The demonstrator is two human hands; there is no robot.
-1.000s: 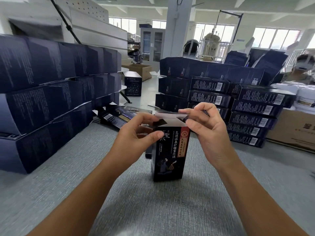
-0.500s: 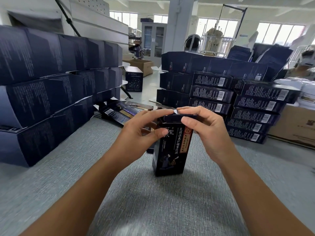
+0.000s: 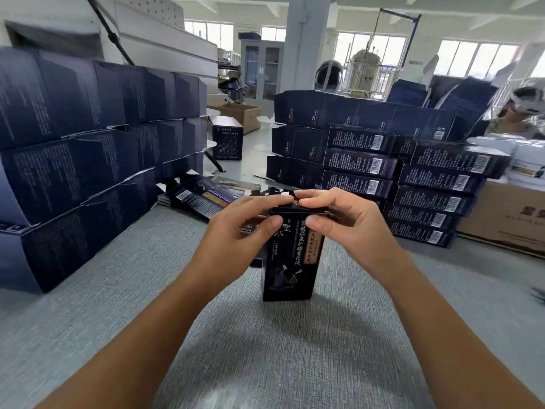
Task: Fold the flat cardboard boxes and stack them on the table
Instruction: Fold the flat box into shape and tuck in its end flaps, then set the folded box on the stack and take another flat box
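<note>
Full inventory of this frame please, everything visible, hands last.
upright box: 1, black with a printed figure, table centre
left stack of folded boxes: many, dark blue, three tiers, left of table
right stack of folded boxes: many, dark blue with barcodes, behind right
flat boxes: several, dark, lying behind the hands
table: 1, grey, foreground
brown carton: 1, right edge
open carton: 1, brown, far back
pillar: 1, white, back centre
left hand: grip on box top, left side
right hand: grip on box top, right side

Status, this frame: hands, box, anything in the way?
Left hand and right hand pinch the box top. Box upright on table, lid nearly shut. Nothing in the way.
</note>
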